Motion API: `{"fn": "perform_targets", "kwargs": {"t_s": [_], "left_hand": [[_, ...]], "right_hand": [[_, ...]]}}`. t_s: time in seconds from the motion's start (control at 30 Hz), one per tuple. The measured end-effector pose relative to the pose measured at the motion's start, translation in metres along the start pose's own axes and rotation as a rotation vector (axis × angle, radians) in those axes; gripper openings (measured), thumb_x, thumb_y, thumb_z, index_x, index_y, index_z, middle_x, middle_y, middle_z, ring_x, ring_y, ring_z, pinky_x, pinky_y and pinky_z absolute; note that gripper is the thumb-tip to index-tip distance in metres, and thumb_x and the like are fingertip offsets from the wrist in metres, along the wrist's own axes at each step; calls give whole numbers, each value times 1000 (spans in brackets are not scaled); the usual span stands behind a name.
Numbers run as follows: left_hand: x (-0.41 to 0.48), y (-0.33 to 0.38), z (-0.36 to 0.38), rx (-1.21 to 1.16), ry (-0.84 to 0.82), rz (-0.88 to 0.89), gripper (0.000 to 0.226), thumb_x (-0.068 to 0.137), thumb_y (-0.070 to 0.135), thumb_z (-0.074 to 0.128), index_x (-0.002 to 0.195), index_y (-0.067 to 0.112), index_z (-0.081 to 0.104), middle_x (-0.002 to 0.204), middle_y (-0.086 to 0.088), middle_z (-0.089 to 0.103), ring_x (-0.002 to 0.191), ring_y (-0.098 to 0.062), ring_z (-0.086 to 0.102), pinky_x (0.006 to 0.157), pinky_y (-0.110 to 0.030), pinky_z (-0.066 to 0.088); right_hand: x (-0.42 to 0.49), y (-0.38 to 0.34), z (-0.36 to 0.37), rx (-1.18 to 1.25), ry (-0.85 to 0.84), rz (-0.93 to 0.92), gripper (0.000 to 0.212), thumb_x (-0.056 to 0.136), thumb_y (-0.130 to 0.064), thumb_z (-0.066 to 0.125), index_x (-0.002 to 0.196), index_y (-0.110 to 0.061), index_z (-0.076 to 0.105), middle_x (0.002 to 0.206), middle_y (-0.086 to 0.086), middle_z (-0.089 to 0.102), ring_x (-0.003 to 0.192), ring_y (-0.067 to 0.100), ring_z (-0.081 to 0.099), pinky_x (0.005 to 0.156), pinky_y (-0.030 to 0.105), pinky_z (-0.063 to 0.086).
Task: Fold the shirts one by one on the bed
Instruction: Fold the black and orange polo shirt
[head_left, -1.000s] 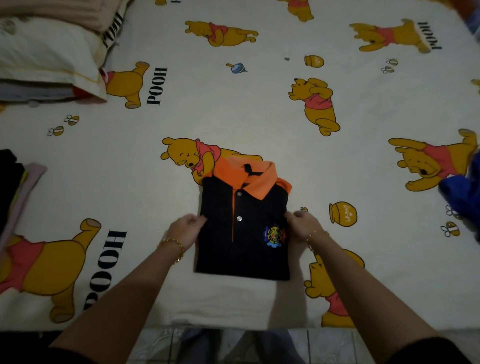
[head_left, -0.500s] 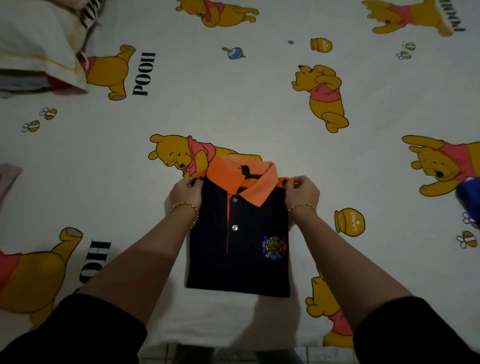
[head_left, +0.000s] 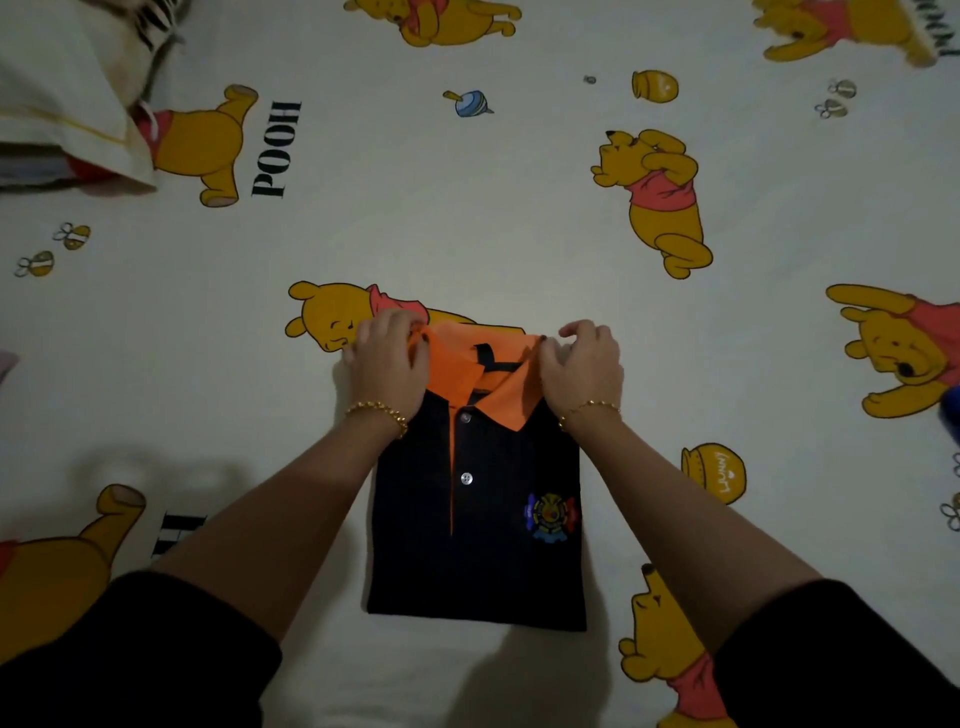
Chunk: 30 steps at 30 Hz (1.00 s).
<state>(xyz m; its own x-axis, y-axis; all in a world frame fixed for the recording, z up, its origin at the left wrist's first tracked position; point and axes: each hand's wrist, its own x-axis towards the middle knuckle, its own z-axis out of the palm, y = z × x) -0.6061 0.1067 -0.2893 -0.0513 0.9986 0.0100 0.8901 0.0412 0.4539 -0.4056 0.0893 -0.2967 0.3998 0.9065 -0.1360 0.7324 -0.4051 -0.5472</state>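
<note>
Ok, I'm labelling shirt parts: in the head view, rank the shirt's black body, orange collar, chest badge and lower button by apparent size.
Largest to smallest:
1. black body
2. orange collar
3. chest badge
4. lower button
All lie flat together, so nearness hardly matters; the left hand and right hand grip and hide the collar's ends.

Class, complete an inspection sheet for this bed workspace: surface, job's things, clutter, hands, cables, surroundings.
Surface: bed sheet with a cartoon bear print, lying flat.
Job's things: black polo shirt folded into a rectangle, orange collar on the far side.
Clutter: pillow far left; blue cloth at the right edge.
Hands: left hand and right hand each pinch a collar end.
Cables: nothing seen.
Surroundings: nothing seen beyond the bed.
</note>
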Motion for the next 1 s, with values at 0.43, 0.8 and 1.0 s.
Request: {"fn": "perform_targets", "kwargs": {"t_s": [0.43,0.8,1.0], "left_hand": [[22,21,1,344,-249,301,47,99,35,28,86,14,68,96,1,54,96,-16,42,90,-40,27],[34,26,0,1,-374,-46,61,89,40,53,141,18,30,122,-6,58,116,-28,53,103,-48,35],[33,38,-1,139,-355,-91,34,89,21,50,121,12,52,120,-11,58,113,-30,50,92,-42,44]], "right_hand": [[14,-17,-1,29,-207,155,27,94,-27,44,101,-5,57,97,11,62,86,26,56,71,31,43],[0,-19,-26,481,-350,-218,34,79,7,52,93,-21,64,93,-7,63,83,3,56,71,15,48],[-15,-6,-40,509,-319,-197,41,71,12,51,90,-20,68,87,-5,63,81,6,58,68,26,54]]}}
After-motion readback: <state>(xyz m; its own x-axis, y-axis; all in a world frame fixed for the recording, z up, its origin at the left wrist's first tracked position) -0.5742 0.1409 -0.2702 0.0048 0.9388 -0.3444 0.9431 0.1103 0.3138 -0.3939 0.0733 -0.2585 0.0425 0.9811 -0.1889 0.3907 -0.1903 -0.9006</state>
